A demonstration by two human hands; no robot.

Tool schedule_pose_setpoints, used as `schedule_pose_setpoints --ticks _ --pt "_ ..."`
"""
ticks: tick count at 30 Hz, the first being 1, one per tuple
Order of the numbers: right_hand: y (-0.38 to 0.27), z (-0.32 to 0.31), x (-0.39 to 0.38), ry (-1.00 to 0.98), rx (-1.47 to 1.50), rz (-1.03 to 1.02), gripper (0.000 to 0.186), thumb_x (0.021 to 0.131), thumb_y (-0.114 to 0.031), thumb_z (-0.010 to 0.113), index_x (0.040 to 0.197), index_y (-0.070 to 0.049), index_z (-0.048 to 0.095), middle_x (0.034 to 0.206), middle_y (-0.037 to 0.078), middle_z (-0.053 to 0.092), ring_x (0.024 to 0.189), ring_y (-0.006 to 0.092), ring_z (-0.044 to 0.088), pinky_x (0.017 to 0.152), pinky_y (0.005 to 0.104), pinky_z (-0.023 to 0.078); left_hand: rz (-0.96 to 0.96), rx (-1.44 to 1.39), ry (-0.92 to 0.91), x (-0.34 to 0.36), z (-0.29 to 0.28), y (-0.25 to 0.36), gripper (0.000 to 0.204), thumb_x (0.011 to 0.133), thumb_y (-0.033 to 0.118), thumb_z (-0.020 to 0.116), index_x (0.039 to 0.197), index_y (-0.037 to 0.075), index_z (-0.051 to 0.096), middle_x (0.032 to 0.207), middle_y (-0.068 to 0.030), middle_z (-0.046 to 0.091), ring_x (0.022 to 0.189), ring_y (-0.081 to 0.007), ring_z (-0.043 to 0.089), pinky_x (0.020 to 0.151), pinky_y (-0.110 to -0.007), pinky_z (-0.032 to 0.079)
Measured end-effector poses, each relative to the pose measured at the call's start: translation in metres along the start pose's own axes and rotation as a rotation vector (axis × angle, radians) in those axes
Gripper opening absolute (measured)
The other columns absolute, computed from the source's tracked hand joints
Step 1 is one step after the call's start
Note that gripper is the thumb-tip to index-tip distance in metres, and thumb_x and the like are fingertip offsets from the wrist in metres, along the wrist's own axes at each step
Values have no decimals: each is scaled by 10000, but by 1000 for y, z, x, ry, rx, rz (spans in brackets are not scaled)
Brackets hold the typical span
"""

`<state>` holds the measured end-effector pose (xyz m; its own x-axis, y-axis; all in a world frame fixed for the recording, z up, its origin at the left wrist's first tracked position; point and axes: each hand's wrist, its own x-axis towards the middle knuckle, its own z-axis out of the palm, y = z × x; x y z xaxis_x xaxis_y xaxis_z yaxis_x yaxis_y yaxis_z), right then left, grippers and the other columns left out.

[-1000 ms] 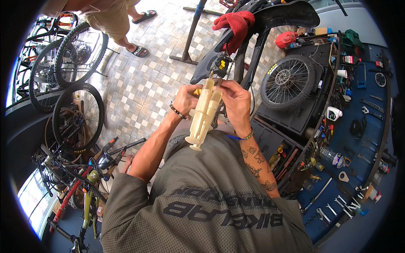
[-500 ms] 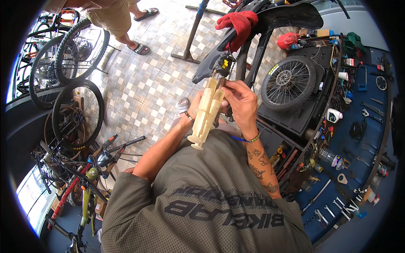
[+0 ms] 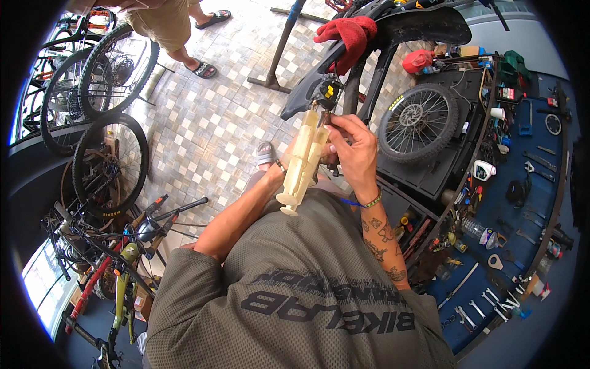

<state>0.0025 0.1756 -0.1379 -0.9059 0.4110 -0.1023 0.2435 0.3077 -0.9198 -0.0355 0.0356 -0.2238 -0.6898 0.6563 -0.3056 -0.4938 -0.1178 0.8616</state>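
Two large translucent, yellowish syringes slant side by side in front of my body, their flanged plunger ends toward my shirt. The left syringe (image 3: 302, 147) points at a black and yellow bike part (image 3: 329, 92). The right syringe (image 3: 316, 154) ends at a dark brown fitting. My right hand (image 3: 356, 150) is closed, thumb and fingers pinching around the upper end of the right syringe near that fitting. Behind the syringes sits my left hand (image 3: 284, 154), its fingers hidden by them. A black bike frame (image 3: 369, 86) with a red cloth (image 3: 349, 37) over it stands just beyond.
A wheel (image 3: 420, 122) lies on a black case at the right, beside a blue tool bench (image 3: 479, 270) with wrenches and bottles. Bikes and wheels (image 3: 110, 163) crowd the left. Another person's sandalled feet (image 3: 204, 69) and a stand's leg (image 3: 279, 55) are on the tiled floor.
The view has shifted slightly. The syringes' plunger ends sit a little higher in the picture, and both hands keep nearly the same pose.
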Motion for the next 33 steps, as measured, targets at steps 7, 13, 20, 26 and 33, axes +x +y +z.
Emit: schedule_pose_setpoints --ticks 7,13,20,26,33 --pt "6 0 -1 -32 -43 -78 214 992 -20 713 1161 111 729 1042 41 699 861 71 694 694 235 547 -35 3 -121 4 -13 -2 297 976 236 834 1139 46 674 916 -31 702 780 -138 702 649 -305 580" --pt "6 1 -1 -32 23 -7 208 990 -23 722 1151 109 729 1042 48 704 846 83 708 693 236 546 -130 325 -44 3 -3 30 260 986 216 813 1119 45 670 888 -47 699 755 -146 697 631 -296 560" --pt "-1 2 1 11 -73 -96 200 970 -49 753 1103 99 744 996 65 735 862 119 732 778 265 569 18 19 36 17 -7 -27 311 966 329 753 1106 68 660 827 -31 649 786 -151 616 683 -350 502" --pt "-1 3 0 18 -63 -96 210 967 -57 761 1102 102 737 1000 70 737 871 121 728 791 269 571 26 -301 -2 17 4 -40 359 1116 371 457 891 128 597 733 -11 546 594 -172 510 557 -342 407" --pt "2 4 -1 8 -43 -48 220 967 -54 764 1106 112 726 1026 68 727 880 113 712 792 262 567 -22 -196 -7 8 -4 -22 324 1058 362 571 886 92 629 729 -11 580 594 -157 549 549 -339 436"
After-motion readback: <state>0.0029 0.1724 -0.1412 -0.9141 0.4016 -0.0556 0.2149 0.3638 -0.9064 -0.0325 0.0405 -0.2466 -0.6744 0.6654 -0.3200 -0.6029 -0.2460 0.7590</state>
